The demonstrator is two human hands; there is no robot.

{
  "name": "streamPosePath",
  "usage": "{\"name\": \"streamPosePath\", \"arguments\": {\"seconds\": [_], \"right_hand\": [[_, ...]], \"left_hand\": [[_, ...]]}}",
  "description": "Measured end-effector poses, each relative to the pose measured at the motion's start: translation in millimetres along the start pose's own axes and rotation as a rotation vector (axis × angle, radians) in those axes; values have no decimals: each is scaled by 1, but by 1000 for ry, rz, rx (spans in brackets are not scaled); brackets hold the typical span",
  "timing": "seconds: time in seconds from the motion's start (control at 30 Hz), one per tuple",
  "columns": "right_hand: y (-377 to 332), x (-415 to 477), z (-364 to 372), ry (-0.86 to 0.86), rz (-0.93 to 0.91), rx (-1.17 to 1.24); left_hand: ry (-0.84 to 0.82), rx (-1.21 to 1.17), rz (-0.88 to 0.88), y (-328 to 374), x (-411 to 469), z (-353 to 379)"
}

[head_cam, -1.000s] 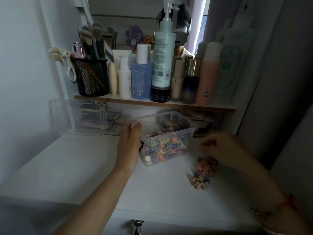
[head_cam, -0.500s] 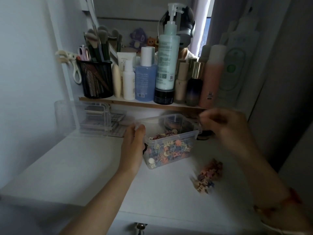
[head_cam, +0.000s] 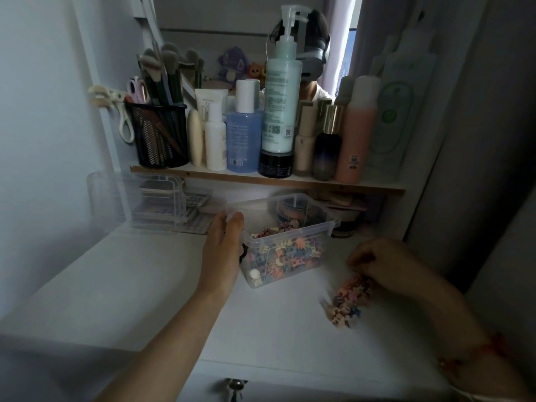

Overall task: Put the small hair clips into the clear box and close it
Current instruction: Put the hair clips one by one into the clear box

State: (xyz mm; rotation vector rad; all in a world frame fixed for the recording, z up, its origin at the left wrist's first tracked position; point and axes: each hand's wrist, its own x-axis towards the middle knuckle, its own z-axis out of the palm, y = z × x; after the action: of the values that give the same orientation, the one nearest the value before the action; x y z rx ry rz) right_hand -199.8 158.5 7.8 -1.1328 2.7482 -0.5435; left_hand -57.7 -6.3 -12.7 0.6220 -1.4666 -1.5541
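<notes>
On the white table [head_cam: 145,300], just below the shelf [head_cam: 261,181], the clear box [head_cam: 293,233] was stood open. Its left end was gripped by the left hand [head_cam: 222,250], with the thumb at the rim and the fingers wrapped round the wall. The right hand [head_cam: 385,265] was lowered with curled fingers onto the loose hair clips [head_cam: 346,303] beside the box; whether any were pinched could not be told through the blur. Small bunches would best be gathered and released low inside the rim, so that none were scattered.
</notes>
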Motion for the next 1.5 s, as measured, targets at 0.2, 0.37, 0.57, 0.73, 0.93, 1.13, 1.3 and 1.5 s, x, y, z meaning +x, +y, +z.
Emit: {"name": "streamPosePath", "arguments": {"seconds": [0.2,0.37,0.57,0.73,0.93,1.13,1.3,1.5], "right_hand": [[-13,2,-4,270,-45,339],[-54,4,-31,463,-270,672],[-37,3,-18,521,-204,456],[-10,-9,-7,64,-24,105],[-11,-6,2,23,-5,13],[-47,-1,-24,436,-243,626],[-68,11,-21,433,-353,501],[-23,-8,-16,303,-188,411]], "left_hand": [[-12,11,-13,0,1,0],[-1,11,-4,0,1,0],[1,5,-37,0,1,-1],[10,30,-35,-2,2,1],[6,30,-26,-1,0,0],[-2,29,-16,0,0,0],[-6,20,-10,0,0,-1],[3,11,-22,-1,2,0]]}}
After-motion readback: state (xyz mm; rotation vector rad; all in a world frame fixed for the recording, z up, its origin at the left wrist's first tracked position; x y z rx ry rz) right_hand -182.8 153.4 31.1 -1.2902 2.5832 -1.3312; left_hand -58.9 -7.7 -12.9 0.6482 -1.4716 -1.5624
